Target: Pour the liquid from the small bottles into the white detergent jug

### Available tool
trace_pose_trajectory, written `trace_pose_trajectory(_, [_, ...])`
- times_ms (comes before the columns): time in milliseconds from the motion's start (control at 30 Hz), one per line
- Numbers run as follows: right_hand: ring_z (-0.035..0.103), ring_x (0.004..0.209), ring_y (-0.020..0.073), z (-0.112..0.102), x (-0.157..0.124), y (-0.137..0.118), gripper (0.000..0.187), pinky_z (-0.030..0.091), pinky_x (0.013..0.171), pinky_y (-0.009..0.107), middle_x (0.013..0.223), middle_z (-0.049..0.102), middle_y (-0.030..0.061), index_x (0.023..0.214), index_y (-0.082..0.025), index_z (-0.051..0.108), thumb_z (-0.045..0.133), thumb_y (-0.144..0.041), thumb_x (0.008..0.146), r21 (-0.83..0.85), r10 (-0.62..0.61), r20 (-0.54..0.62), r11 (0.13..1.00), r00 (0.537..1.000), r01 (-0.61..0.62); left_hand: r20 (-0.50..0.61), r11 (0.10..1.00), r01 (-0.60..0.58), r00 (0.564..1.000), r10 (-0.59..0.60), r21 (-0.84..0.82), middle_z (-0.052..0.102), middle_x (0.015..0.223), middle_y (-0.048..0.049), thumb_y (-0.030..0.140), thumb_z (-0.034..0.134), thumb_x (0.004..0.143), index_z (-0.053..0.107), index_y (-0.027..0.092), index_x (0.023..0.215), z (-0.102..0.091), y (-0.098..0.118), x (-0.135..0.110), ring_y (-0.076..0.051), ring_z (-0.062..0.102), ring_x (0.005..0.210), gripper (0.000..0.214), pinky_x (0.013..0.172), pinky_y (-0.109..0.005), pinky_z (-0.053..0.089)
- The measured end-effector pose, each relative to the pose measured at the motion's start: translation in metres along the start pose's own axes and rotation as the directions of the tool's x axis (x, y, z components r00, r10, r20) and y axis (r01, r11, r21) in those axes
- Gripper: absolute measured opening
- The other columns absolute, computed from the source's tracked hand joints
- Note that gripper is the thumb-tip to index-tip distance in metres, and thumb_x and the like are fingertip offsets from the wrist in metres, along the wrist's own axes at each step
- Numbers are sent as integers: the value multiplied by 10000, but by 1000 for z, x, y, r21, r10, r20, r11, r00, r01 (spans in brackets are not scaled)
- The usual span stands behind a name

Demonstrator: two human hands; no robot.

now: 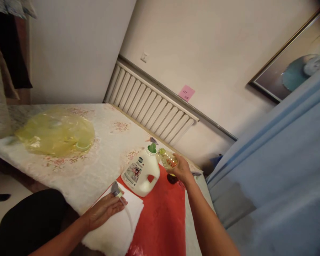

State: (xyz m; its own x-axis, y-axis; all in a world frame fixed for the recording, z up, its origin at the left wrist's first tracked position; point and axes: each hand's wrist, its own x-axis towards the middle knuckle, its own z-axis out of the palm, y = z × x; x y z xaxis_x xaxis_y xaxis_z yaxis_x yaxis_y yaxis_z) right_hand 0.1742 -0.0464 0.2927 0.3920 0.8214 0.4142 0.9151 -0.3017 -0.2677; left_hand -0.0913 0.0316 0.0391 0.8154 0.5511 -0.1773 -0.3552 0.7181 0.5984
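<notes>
Over the white cloth (110, 227), my left hand (104, 209) is closed around a grey spray head (116, 189) whose thin dip tube hangs down past the fingers. My right hand (181, 170) grips a clear bottle (168, 159), tilted with its yellowish neck toward the left. Between the hands stands a large cream detergent jug (141, 174) with a picture label, a handle and a green piece in its mouth. The bottle's neck is close to the jug's mouth; whether they touch I cannot tell. A dark round thing (172, 178) shows below my right hand.
A red mat (160, 220) lies under the jug on the flowered tablecloth (106, 142). Behind the jug is another grey spray head (153, 140). A yellow plastic bag (56, 131) sits at the left. A radiator (149, 103) lines the far edge; a blue curtain (277, 153) hangs right.
</notes>
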Motion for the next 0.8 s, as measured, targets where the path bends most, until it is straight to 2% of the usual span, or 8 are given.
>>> trace_pose_trajectory(100, [607, 1006, 243, -3, 11, -9, 674, 463, 857, 337, 1105, 654, 69, 1224, -204, 631, 798, -238, 571, -120, -9, 74, 993, 997, 18, 17, 1000, -3, 1000, 3, -1, 759, 965, -93, 365, 825, 762, 705, 175, 935, 0, 1, -2, -240, 696, 990, 284, 928, -338, 513])
trace_pose_trajectory(400, [585, 1001, 279, -16, 25, -36, 671, 421, 813, 341, 1110, 643, 109, 1277, -206, 593, 774, -233, 631, -416, 7, 192, 906, 981, 75, 27, 1000, -10, 1000, 10, -25, 751, 965, -89, 344, 809, 783, 695, 179, 966, -5, -2, -1, -246, 695, 1002, 272, 937, -354, 506])
trace_pose_trajectory(633, [577, 1024, 299, -24, 30, -46, 609, 403, 794, 350, 1133, 643, 128, 1271, -201, 585, 721, -225, 678, -528, 14, 235, 841, 972, 115, 35, 999, -1, 999, 2, -39, 757, 953, -77, 316, 800, 800, 697, 173, 984, -6, -3, -1, -224, 694, 979, 255, 930, -343, 500])
trace_pose_trajectory(800, [565, 1043, 294, -28, 32, -51, 596, 396, 792, 347, 1153, 634, 125, 1279, -212, 565, 697, -221, 698, -568, 38, 262, 814, 964, 122, 79, 999, -10, 997, 14, -43, 755, 985, -80, 327, 771, 833, 691, 181, 1031, -17, -9, 7, -223, 688, 999, 259, 943, -354, 489])
